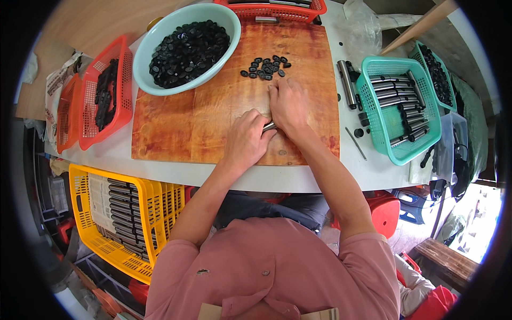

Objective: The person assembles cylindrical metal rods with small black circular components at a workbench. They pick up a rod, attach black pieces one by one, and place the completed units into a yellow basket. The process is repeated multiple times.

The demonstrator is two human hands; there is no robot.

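My left hand (pixel 248 136) is closed around a short metal tube (pixel 270 127), whose shiny end shows between the fingers just above the wooden board (pixel 181 125). Close beside it, my right hand (pixel 289 105) has its fingers bent down at the near edge of a small pile of black oval pieces (pixel 266 68). What the right fingers hold, if anything, is hidden beneath them. A pale green basin (pixel 233 50) full of similar small black pieces stands on the board's far left corner.
Red baskets stand at the left (pixel 124 101) and far edge (pixel 256 9). At right, a green basket (pixel 397 156) holds metal tubes; a loose tube (pixel 346 85) and thin rod (pixel 356 144) lie beside it. Below the table's left side, a yellow crate (pixel 149 205) holds stacked tubes.
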